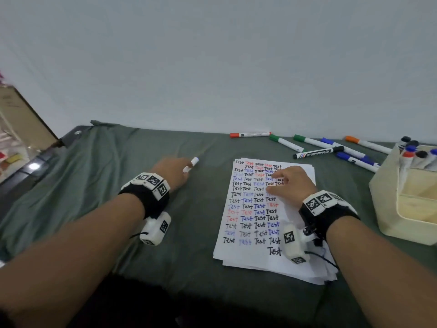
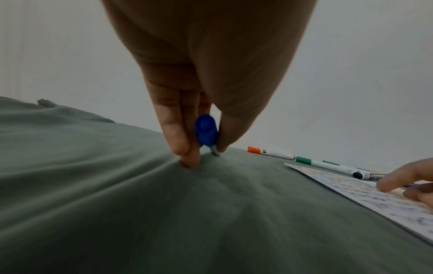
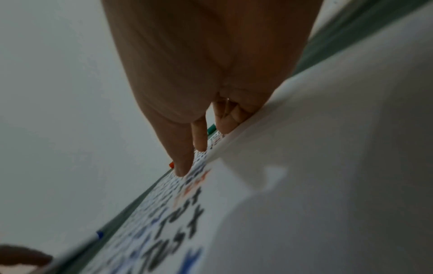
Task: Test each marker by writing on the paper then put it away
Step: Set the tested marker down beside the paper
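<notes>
My left hand (image 1: 186, 170) lies on the green cloth left of the paper and pinches a white marker (image 1: 192, 164) between thumb and fingers. In the left wrist view the marker's blue cap (image 2: 205, 129) faces the camera, and my left hand (image 2: 203, 153) has its fingertips (image 2: 189, 161) pressing into the cloth. A stack of paper (image 1: 250, 256) covered with rows of "Test" in black, blue and red lies in the middle. My right hand (image 1: 281, 181) rests on its upper part with straight fingers (image 3: 185, 163) touching the sheet (image 3: 304, 166) and holding nothing.
Several loose markers lie behind the paper by the wall: orange (image 1: 250, 134), green (image 1: 286, 143), black (image 1: 319, 152), blue (image 1: 357, 160). A beige box (image 1: 387, 209) at the right edge holds several upright markers (image 1: 413, 157). A cardboard box (image 1: 23, 114) stands far left.
</notes>
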Motion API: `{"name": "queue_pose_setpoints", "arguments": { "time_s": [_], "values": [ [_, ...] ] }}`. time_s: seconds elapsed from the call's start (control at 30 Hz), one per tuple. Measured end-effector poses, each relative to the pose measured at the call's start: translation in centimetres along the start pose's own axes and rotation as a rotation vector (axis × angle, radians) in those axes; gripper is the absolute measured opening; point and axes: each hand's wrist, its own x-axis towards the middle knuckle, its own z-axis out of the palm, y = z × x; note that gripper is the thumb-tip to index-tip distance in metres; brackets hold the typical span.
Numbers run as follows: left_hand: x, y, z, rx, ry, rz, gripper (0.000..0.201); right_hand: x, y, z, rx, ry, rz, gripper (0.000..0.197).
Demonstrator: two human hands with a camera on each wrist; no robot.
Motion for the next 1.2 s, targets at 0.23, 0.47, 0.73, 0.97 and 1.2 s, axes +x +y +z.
{"name": "queue_pose_setpoints", "arguments": {
  "time_s": [0.23,0.47,0.73,0.97,1.2],
  "values": [
    [-1.9,-2.1,0.9,-0.053,-0.125,-0.007,0.044,-0.7,-2.9,-1.1,-0.294,-0.161,-0.021,0.056],
    [-2.3,-1.9,1.4,-0.179,-0.127,-0.028,0.056,-2.2,-2.8,-1.7,-0.366,-0.172,-0.063,0.052],
    [-1.8,-1.7,1.8,-0.109,-0.153,-0.054,0.048,-2.7,-0.6,-3.5,-0.447,-0.177,-0.024,0.058],
    [-1.0,-0.5,0.6,-0.004,-0.132,-0.069,0.05,-2.8,2.8,-4.5,-0.478,-0.185,0.024,0.073],
    [3.1,7.2,-2.6,0.007,-0.065,0.169,0.051,-2.8,5.0,-5.2,-0.431,-0.185,0.129,0.085]
  ]
}}
